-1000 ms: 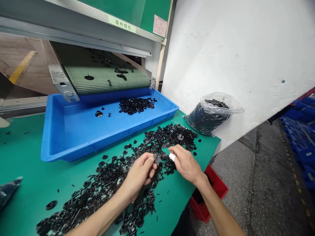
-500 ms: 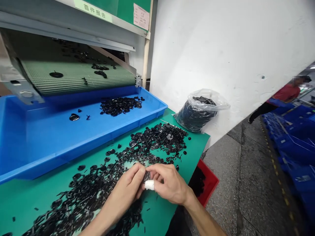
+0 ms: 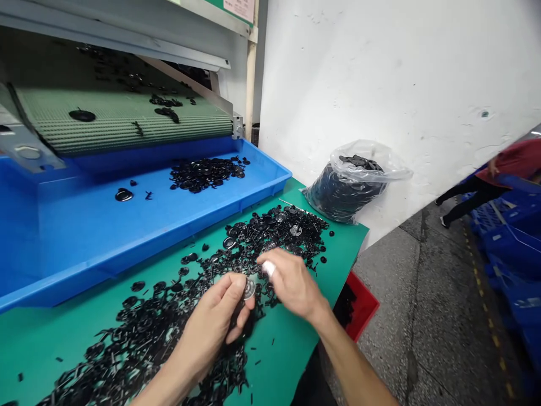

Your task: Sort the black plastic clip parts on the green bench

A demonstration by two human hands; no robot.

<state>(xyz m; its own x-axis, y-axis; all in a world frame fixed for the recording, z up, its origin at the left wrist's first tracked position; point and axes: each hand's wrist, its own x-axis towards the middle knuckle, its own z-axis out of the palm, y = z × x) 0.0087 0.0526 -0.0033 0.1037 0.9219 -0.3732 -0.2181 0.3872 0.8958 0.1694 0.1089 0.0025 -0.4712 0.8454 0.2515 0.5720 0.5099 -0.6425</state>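
My left hand [image 3: 217,310] pinches a dark round plastic disc [image 3: 249,289] between thumb and fingertips, a little above the green tabletop [image 3: 279,338]. Fine ring detail shows on the disc's face. Apart from it, to the right, my right hand [image 3: 293,282] hovers over the near side of a loose pile of small black plastic parts [image 3: 274,231]. White tape [image 3: 268,268] wraps one of its digits. Its fingertips are curled and smeared by motion, so anything between them is hidden. More black discs and short sticks [image 3: 147,321] spread under and left of my left hand.
A blue tray [image 3: 127,237] holding black parts [image 3: 207,173] stands below a green conveyor belt [image 3: 122,121]. An open clear bag of black parts [image 3: 350,186] leans by the white wall. Below the table's right edge is a red bin [image 3: 366,307]. A person [image 3: 502,175] stands among blue crates.
My right hand has come away from the disc, moving up and right over the pile. My left hand keeps the disc. The view has shifted slightly, and the distant person appears nearer.
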